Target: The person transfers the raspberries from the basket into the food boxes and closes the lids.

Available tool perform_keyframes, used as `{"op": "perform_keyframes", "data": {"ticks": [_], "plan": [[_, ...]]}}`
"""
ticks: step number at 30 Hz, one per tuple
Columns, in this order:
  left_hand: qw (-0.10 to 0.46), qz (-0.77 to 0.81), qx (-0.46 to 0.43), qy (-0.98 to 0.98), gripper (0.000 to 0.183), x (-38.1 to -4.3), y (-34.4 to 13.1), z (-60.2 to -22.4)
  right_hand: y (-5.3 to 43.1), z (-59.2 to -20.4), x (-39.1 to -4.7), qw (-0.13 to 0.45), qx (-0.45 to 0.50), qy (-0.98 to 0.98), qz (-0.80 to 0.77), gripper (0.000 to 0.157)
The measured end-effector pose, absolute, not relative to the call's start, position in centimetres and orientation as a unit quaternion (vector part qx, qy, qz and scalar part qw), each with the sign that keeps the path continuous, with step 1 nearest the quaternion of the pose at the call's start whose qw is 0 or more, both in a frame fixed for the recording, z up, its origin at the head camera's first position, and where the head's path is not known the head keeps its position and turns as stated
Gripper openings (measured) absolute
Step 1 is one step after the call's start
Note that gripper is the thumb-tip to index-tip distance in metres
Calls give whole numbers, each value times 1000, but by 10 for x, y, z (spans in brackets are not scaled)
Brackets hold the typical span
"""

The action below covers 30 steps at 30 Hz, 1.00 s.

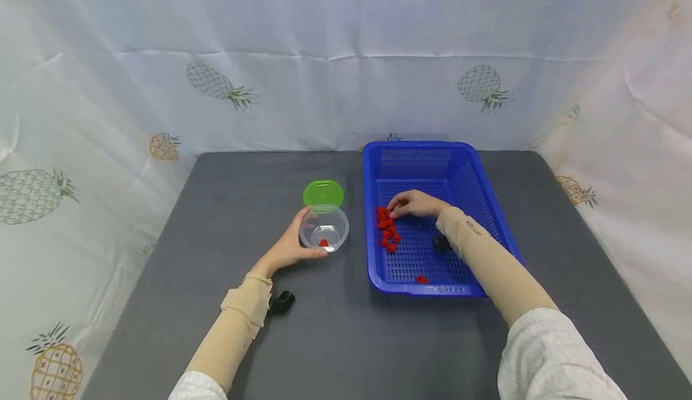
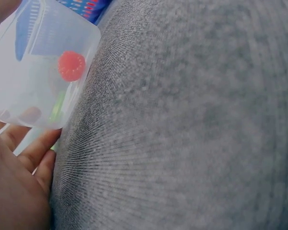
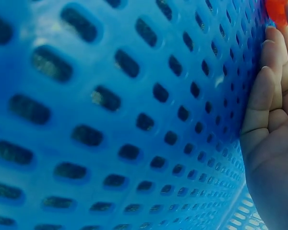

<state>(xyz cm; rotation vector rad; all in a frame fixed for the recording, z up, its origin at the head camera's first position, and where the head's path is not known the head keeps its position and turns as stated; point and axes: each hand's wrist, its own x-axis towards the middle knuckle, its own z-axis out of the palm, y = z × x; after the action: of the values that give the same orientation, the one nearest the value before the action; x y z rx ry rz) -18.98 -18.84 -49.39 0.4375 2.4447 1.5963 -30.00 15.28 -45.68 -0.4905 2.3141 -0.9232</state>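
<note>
My left hand point(image 1: 289, 245) grips a clear plastic tub point(image 1: 337, 226), with thumb and fingers spread round its sides. One red raspberry-like piece point(image 2: 71, 66) lies at the bottom of the tub, seen through its wall. Inside the blue basket point(image 1: 378, 274), my right hand point(image 1: 415, 204) reaches down to a cluster of raspberry-like pieces point(image 1: 388, 223) along the left side. In the right wrist view a red piece point(image 3: 277, 10) shows between its thumb and fingertips, partly cut off by the frame edge. The other fingers lie close over the basket's perforated floor.
A green round lid point(image 1: 323, 193) lies on the grey table point(image 1: 335, 340) just behind the tub. One more red piece point(image 1: 421, 279) sits near the basket's front wall. Black wrist-camera parts point(image 1: 282, 301) show beside the left forearm. Pineapple-print curtains point(image 1: 303, 100) stand around the table.
</note>
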Motion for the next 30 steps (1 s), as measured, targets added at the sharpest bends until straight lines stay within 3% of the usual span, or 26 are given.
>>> {"op": "perform_keyframes", "data": {"ticks": [30], "plan": [[100,540,147,823,106,-192,-188,-492,164,-438,-301,295,-190,854,-385,32]]}}
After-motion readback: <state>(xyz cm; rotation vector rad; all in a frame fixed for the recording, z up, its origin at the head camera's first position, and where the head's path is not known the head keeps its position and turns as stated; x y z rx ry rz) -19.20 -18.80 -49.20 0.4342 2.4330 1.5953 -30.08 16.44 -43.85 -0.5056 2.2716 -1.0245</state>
